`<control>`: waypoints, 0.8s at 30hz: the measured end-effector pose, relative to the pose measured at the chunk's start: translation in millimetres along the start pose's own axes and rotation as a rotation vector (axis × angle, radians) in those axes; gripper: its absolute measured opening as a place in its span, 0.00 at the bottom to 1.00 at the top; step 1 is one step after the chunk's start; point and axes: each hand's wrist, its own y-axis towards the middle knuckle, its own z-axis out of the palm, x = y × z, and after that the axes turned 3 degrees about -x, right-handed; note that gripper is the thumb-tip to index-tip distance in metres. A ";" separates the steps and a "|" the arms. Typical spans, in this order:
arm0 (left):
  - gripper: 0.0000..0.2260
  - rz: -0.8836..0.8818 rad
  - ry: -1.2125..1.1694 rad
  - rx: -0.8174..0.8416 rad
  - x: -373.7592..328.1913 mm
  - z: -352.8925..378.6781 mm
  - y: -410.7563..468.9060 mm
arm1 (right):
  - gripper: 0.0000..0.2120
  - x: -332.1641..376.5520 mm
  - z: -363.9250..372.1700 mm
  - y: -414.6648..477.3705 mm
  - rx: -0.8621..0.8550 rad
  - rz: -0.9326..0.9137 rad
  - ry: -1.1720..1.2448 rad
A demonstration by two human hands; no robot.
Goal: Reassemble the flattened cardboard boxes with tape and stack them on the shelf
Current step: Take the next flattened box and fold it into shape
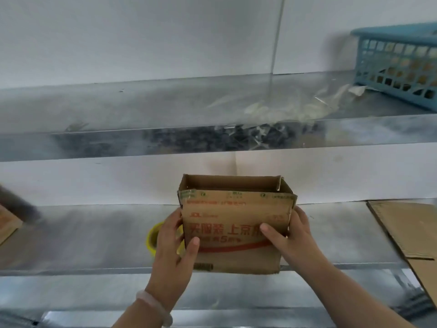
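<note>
Left hand (175,245) and right hand (293,235) grip the open-topped cardboard box (236,223) between them, thumbs across its printed front. It sits at the shelf (94,233) front edge, with a yellow tape roll (152,235) behind the left hand.

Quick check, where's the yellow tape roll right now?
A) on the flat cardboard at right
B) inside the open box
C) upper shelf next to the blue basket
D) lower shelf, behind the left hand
D: the yellow tape roll lies on the lower shelf, partly hidden behind the left hand, which grips the cardboard box together with the right hand.
</note>
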 end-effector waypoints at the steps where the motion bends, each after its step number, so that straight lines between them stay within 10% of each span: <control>1: 0.26 0.000 -0.020 0.013 0.3 -3.6 1.5 | 0.32 -2.5 0.5 2.8 -0.027 -0.004 -0.054; 12: 0.20 0.156 0.202 0.161 7.6 -12.1 28.8 | 0.41 -9.3 0.2 2.5 0.063 -0.093 0.127; 20: 0.16 -0.006 0.179 0.162 4.3 -14.5 52.3 | 0.08 3.5 -0.1 13.2 -0.133 -0.152 -0.004; 24: 0.29 -0.153 0.151 0.201 5.0 -14.7 67.1 | 0.28 3.7 -9.5 30.7 -0.078 -0.086 0.012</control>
